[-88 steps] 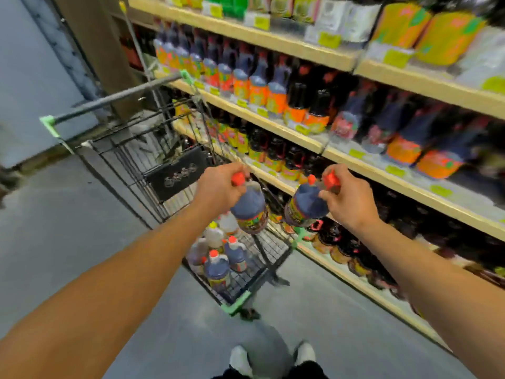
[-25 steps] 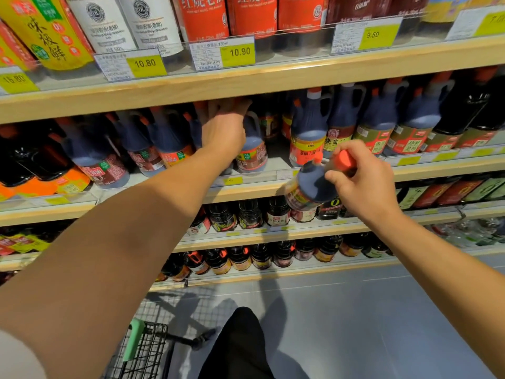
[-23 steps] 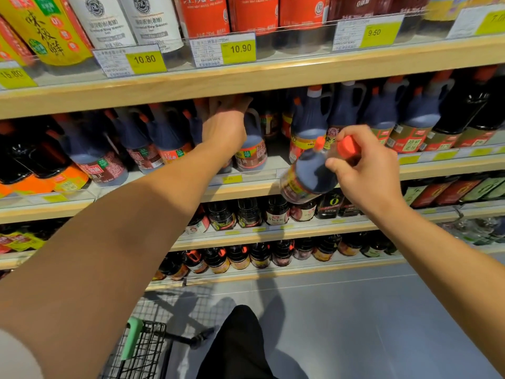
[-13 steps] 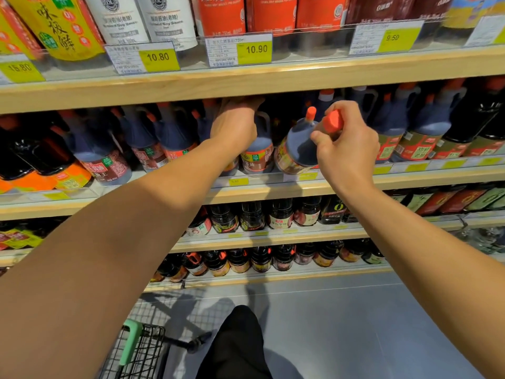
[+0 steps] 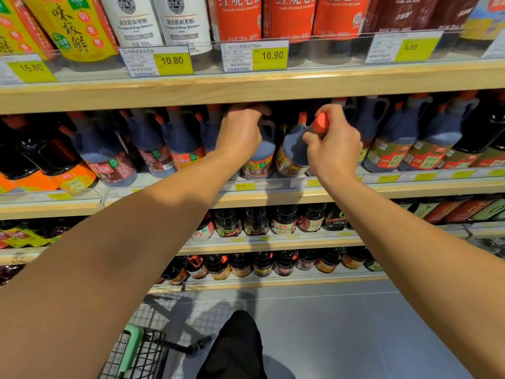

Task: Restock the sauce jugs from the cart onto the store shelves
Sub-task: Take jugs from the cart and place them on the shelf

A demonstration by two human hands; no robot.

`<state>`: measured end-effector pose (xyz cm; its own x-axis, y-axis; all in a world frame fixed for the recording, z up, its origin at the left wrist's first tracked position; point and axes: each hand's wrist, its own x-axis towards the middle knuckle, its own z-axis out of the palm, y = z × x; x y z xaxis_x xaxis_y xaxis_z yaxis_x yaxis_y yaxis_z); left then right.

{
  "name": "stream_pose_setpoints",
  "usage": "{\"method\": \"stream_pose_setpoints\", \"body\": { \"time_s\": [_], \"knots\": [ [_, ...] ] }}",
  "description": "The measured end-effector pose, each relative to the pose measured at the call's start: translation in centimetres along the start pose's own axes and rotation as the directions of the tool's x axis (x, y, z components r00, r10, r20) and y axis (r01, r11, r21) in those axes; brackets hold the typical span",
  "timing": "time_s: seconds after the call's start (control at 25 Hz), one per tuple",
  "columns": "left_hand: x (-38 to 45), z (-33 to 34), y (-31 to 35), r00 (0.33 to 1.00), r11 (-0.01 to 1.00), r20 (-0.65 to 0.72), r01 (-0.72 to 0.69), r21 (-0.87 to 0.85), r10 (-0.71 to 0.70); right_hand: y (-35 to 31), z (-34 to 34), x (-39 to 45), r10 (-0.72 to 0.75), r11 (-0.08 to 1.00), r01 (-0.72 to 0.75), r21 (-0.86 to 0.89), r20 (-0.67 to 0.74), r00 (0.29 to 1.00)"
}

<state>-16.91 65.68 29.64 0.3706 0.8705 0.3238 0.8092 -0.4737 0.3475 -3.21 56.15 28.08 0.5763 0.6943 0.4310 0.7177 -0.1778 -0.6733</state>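
My left hand is far in on the second shelf, fingers curled over the top of a sauce jug that stands upright in the row; I judge I hold it by the top to seat it square among its neighbours. My right hand has its fingers clamped round the red-capped handle of a second jug, just right of the first and touching it. This one leans left, its base at the shelf's front lip, so I judge I'm tipping it in under the upper shelf, which leaves little headroom. Holding by the handle keeps my knuckles clear of the board above.

Both jugs are clear plastic full of dark sauce, narrow-necked with orange-red caps and a red, yellow and green label low on the body. They match the row either side, so the slot looks right. A corner of the cart shows near my feet, on the left
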Motion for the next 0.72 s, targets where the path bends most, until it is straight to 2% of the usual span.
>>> {"method": "stream_pose_setpoints", "body": {
  "time_s": [0.2,0.36,0.48,0.56,0.72],
  "knots": [
    [0.9,0.0,-0.2,0.999,1.0,0.044,-0.026,0.0,0.026,0.7,2.5,2.2,-0.012,0.99,0.023,-0.136,0.079,0.997],
    [1.6,1.6,-0.7,0.993,0.998,0.111,0.044,0.035,-0.048,0.8,3.7,4.1,-0.038,0.972,0.066,-0.227,0.126,0.991],
    [1.8,2.3,-1.3,0.996,0.999,0.086,-0.014,0.051,0.01,0.5,4.7,4.9,-0.019,0.987,0.04,-0.154,0.14,0.99],
    [2.1,2.6,-1.8,0.997,0.995,0.056,-0.055,0.077,0.051,0.5,5.2,5.9,-0.075,0.988,0.096,-0.118,0.174,0.982],
    [2.4,3.2,-2.4,0.994,0.983,0.059,-0.102,0.155,0.094,0.7,5.6,8.0,-0.075,0.97,0.136,-0.203,0.285,0.955]
  ]
}}
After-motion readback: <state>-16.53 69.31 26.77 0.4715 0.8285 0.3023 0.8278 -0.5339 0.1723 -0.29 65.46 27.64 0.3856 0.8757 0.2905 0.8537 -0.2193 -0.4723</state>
